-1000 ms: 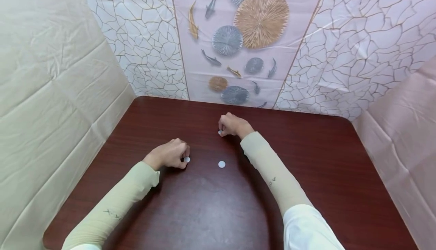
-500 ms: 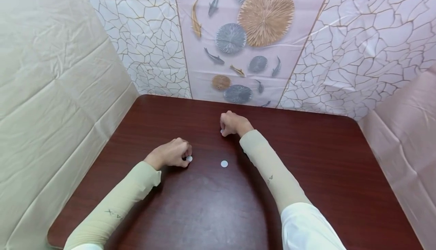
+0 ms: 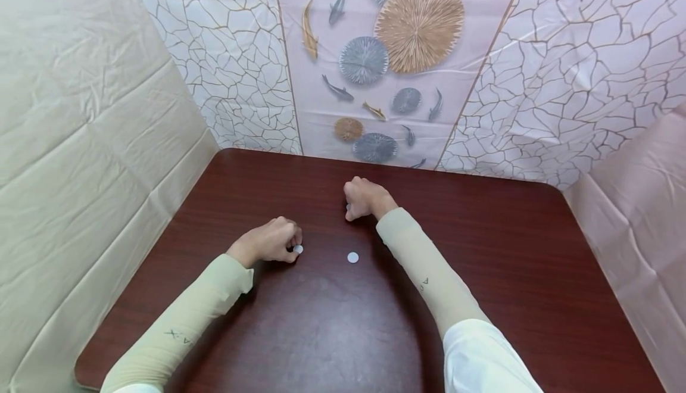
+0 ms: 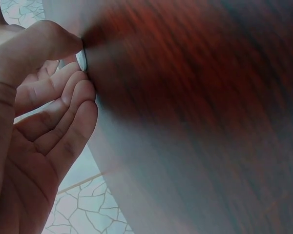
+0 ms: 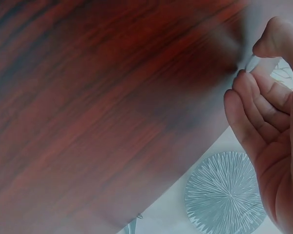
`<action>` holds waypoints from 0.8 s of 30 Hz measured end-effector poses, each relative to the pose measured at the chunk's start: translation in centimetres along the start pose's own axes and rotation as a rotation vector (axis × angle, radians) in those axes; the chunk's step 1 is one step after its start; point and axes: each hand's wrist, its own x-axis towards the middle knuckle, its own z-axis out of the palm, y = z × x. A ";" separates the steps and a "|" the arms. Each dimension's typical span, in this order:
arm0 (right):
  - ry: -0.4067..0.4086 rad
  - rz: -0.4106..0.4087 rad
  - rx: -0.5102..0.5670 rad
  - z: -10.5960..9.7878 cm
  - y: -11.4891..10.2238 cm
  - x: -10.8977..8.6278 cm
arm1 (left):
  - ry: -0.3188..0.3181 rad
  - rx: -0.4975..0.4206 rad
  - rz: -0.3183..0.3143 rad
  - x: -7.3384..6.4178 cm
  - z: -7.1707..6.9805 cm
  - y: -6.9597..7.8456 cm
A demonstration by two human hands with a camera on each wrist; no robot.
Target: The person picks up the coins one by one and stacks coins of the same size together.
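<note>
My left hand [image 3: 272, 240] is low over the table, left of centre. Its thumb and curled fingers pinch a small white disc [image 3: 298, 249] by the edges; in the left wrist view this disc [image 4: 81, 61] lies flat at the tabletop. Farther back and to the right, my right hand [image 3: 364, 197] pinches a second white disc [image 3: 348, 207], mostly hidden by the fingers. The right wrist view has that disc [image 5: 252, 63] between thumb and fingertips, close to the wood. A third white disc [image 3: 352, 257] lies flat between the two arms, touched by neither hand.
The dark red-brown wooden table [image 3: 514, 274] has rounded corners. Behind it hangs a patterned cloth [image 3: 407, 101] with fish and round leaf prints. Plain pale cloth [image 3: 107, 131] walls the left side, and another pinkish cloth [image 3: 643, 220] the right.
My right hand's thumb has shifted slightly toward me, and its disc is more covered now. The left hand keeps its place by its disc. The head view has shifted a little.
</note>
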 end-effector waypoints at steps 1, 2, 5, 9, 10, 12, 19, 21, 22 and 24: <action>-0.001 0.000 0.008 0.0 0.0 -0.2 | 0.003 0.000 0.002 0.0 0.0 0.0; -0.002 -0.003 0.018 0.0 0.0 -0.3 | 0.001 -0.002 -0.002 0.1 0.0 0.1; 0.001 -0.019 0.046 -0.1 -0.1 -0.9 | 0.003 -0.010 -0.008 0.1 0.1 0.2; 0.025 -0.065 0.078 -0.1 -0.2 -1.6 | 0.003 -0.019 -0.019 0.1 0.2 0.3; 0.034 -0.077 0.081 -0.1 -0.3 -1.7 | 0.002 -0.022 -0.023 0.0 0.1 0.3; 0.050 -0.105 0.090 -0.1 -0.4 -2.0 | 0.002 -0.026 -0.029 0.0 0.1 0.4; 0.069 -0.166 0.114 -0.3 -1.5 -2.9 | -0.012 -0.052 -0.061 -0.3 -0.1 0.5; 0.068 -0.174 0.118 -0.3 -1.9 -3.1 | -0.013 -0.058 -0.072 -0.4 -0.1 0.6; 0.068 -0.177 0.115 -0.3 -2.0 -3.2 | -0.013 -0.060 -0.073 -0.4 -0.1 0.6; 0.066 -0.188 0.115 -0.4 -2.3 -3.4 | -0.009 -0.064 -0.076 -0.4 0.0 0.6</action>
